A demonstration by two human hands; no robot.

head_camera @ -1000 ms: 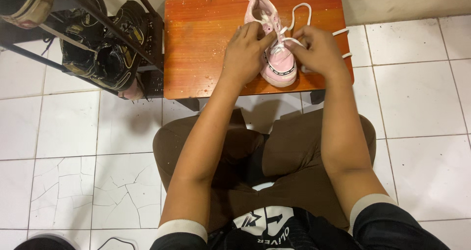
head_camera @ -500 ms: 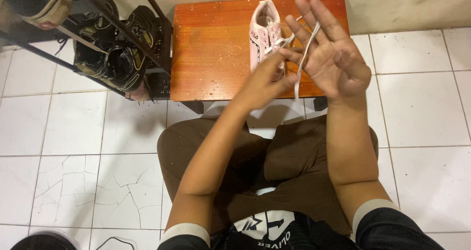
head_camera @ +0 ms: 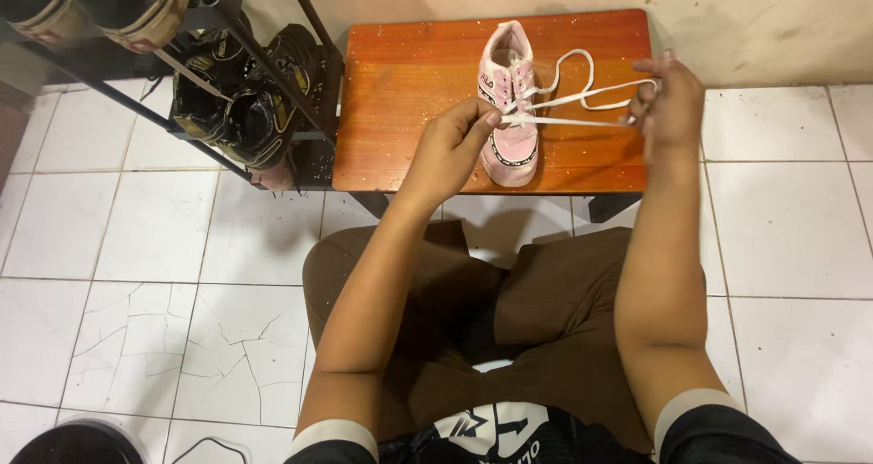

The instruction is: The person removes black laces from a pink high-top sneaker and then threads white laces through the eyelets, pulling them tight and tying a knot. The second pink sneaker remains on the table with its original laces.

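Our right hand (head_camera: 668, 100) pinches the white flat shoelace (head_camera: 582, 95) taut out to the side; our left hand's (head_camera: 450, 146) grip pins it at the small pink sneaker (head_camera: 509, 95) on the orange wooden worktop (head_camera: 409, 91). We judge steady, level tension best.

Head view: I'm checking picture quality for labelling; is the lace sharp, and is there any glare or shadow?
Head view: the white lace reads sharp between the left hand and right hand; the pink shoe is clear; soft sheen on the wooden table; shadows fall under it on the tiles.
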